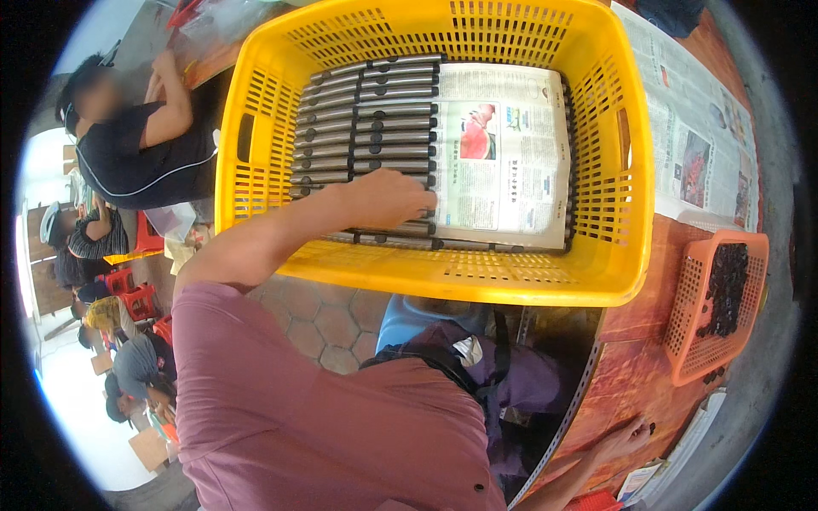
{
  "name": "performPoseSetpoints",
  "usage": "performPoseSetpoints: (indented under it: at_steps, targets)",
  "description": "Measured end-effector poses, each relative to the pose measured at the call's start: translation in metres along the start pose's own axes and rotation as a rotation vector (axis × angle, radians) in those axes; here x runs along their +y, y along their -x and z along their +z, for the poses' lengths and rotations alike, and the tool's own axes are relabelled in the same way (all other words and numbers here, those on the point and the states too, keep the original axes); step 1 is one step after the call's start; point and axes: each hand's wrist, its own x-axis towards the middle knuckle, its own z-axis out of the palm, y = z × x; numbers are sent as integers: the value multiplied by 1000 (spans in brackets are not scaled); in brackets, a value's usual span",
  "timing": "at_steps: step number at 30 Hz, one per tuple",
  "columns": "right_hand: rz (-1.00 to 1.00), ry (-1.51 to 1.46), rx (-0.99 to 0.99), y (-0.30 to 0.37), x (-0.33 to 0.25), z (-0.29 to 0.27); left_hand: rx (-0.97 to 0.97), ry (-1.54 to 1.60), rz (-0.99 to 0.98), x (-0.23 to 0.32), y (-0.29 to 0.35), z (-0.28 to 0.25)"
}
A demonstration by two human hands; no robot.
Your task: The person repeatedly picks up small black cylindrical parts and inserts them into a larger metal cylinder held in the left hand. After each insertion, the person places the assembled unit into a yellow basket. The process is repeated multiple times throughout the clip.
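My left hand (pixel 388 200) is inside a large yellow plastic basket (pixel 477 289), its fingers curled down over a row of grey metal tubes (pixel 396 111) with black ends and black round fittings. It seems to grip one metal tube, though the palm hides most of it. Folded newspaper (pixel 503 162) covers the right part of the tubes. Lower right, my right hand (pixel 629 439) rests low over the reddish table, fingertips pinched at a small black part (pixel 653 427).
An orange basket (pixel 692 315) of small black parts stands on the reddish table (pixel 613 375), with a few loose beside it. More newspaper (pixel 694 128) lies at the far right. A person in a dark shirt (pixel 145 162) sits at the left; several others work beyond, near red stools (pixel 141 302).
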Motion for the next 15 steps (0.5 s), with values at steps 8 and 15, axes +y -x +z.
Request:
performPoseSetpoints:
  at_steps: [8, 15]
  targets:
    - [-54, 14, 19, 1, -18, 1, -315, -95, 116, 3, -17, 4]
    - [-45, 50, -2, -1, -10, 1, -356, -166, 216, 14, -16, 10]
